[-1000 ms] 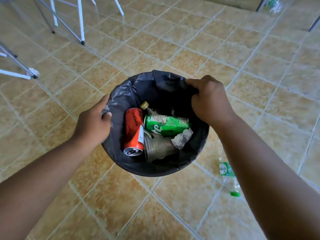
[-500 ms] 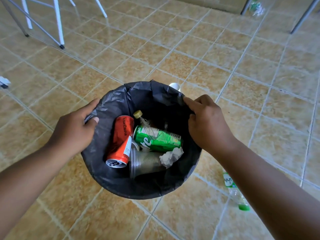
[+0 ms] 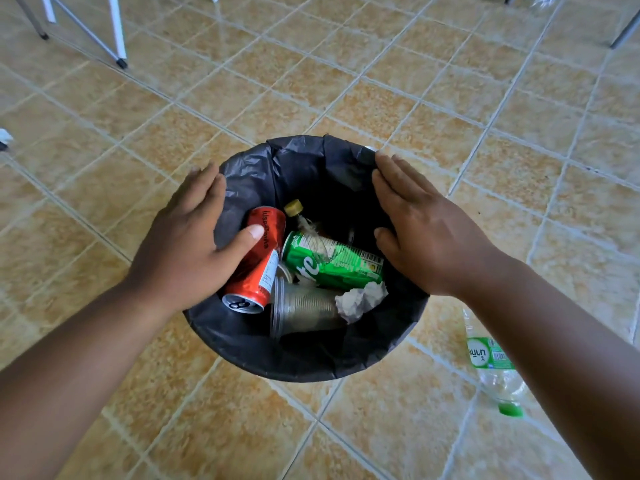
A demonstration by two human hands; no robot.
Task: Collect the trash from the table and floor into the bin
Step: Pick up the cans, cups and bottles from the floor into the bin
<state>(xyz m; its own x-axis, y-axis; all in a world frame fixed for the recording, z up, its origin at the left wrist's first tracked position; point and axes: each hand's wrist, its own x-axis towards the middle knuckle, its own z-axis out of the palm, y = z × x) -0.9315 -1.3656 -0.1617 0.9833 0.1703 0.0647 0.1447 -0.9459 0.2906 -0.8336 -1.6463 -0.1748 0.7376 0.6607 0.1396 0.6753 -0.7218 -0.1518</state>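
Note:
A round bin lined with a black bag [image 3: 304, 355] stands on the tiled floor in the middle of the view. Inside lie a red can [image 3: 258, 271], a green can [image 3: 332, 259], a clear plastic cup [image 3: 304, 308], a crumpled white paper [image 3: 360, 299] and a small bottle with a gold cap [image 3: 293, 207]. My left hand [image 3: 187, 247] hovers flat over the bin's left rim, fingers apart, holding nothing. My right hand [image 3: 422, 226] is spread over the right rim, also holding nothing. A clear plastic bottle with a green label and cap [image 3: 491, 368] lies on the floor to the right, partly behind my right forearm.
White and grey metal furniture legs [image 3: 117, 36] stand at the top left. Another grey leg [image 3: 625, 31] shows at the top right edge. A small white object [image 3: 4, 136] sits at the far left edge. Tan floor tiles surround the bin.
Both hands have let go of the bag's rim and opened flat above the bin. The view has shifted so the bin sits lower and nearer the centre.

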